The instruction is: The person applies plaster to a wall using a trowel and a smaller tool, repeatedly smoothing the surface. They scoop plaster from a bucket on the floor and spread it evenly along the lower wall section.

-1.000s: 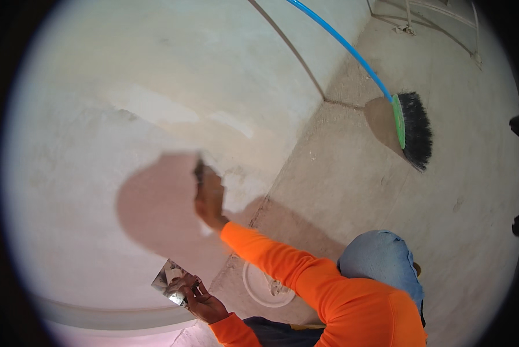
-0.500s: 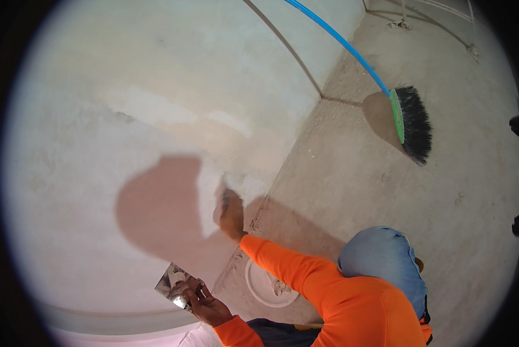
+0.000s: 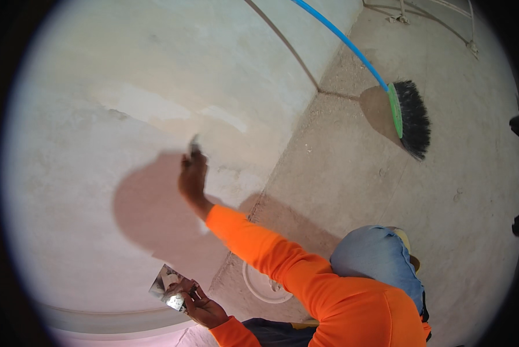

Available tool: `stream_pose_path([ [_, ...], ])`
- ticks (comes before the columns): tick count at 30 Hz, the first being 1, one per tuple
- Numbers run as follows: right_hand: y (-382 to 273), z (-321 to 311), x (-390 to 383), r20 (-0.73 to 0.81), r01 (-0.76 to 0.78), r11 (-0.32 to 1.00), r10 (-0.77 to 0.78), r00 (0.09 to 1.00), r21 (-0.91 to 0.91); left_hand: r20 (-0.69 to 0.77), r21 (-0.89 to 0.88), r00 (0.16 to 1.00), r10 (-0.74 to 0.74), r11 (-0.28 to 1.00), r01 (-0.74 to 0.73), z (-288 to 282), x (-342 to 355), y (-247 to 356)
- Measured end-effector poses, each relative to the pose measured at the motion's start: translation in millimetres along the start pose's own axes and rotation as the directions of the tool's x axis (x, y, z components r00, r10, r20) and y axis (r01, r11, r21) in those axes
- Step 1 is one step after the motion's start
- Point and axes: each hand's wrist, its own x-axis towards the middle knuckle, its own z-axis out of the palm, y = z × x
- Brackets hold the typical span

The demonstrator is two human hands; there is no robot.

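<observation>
The shiny rectangular metal plate (image 3: 164, 284) is out in front of the wall's lower part, tilted, with the left hand (image 3: 207, 308) at its right side. It looks thin, so it probably handles as light and stiff; its mirror-like face would likely be slippery if wet, and its edges could be sharp, which makes the rim near a corner the sensible place to take hold. The left hand does roughly that, its fingers and thumb pinching the plate near its edge, though how far the fingers run behind it is hidden. The right hand (image 3: 193, 177) reaches up to the plastered wall (image 3: 68, 173), fist curled around a small scraper-like tool (image 3: 195, 145). That tool is blurred; it seems light, with a stiff or slightly springy blade, best gripped low on its handle. Its tip is just below the pale patches (image 3: 155, 106), but whether it touches the wall I cannot tell. A round white container (image 3: 251, 287) sits on the floor, partly behind the orange sleeve (image 3: 253, 243).
</observation>
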Motion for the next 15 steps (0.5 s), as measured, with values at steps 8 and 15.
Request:
stream_pose_path([
  [8,-26.7,-9.2,-48.7,0.131,0.409,0.902,-0.426,0.895,0.138,-0.019,-0.011,1.000,0.011,1.000,-0.011,9.0,-3.8,0.0],
  [15,175.0,-144.5,15.0,-0.209,-0.338,0.938,0.347,0.914,0.079,-0.074,-0.039,0.997,-0.021,0.999,0.018,10.4,-2.2,2.6],
])
